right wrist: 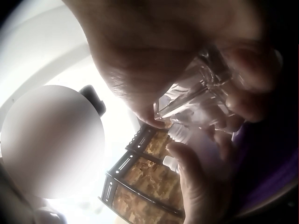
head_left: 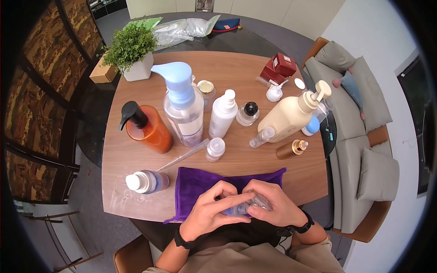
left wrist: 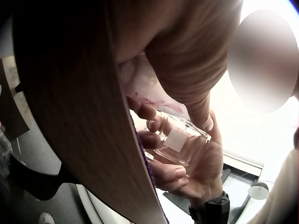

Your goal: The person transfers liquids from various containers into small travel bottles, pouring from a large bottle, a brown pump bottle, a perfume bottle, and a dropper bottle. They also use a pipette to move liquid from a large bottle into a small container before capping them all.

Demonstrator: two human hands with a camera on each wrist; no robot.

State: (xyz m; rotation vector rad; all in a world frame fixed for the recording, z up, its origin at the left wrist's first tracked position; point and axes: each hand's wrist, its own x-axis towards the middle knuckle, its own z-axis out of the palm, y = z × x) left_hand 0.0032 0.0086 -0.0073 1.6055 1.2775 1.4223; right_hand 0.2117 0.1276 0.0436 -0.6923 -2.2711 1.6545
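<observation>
Above the purple cloth [head_left: 186, 193], both hands meet close together. The right hand [head_left: 277, 204] grips a clear glass bottle [head_left: 260, 201], whose label [left wrist: 176, 140] shows in the left wrist view. In the left hand [head_left: 214, 211] is a small bottle [head_left: 236, 210] with bluish-purple contents. The right wrist view shows its white threaded neck [right wrist: 179, 133] bare, close by the glass bottle [right wrist: 182, 100]. A small white cap [right wrist: 170, 163] sticks out beside the left thumb. Fingers hide where the two bottles meet.
An orange pump bottle [head_left: 152, 129], a large clear pump bottle [head_left: 184, 118], a white bottle [head_left: 223, 116] and a cream pump bottle [head_left: 287, 118] stand beyond the cloth. Nearer are a pipette [head_left: 184, 154], a small white-capped bottle [head_left: 157, 181] and a brown dropper bottle [head_left: 289, 150]. A plant [head_left: 132, 48] stands back left.
</observation>
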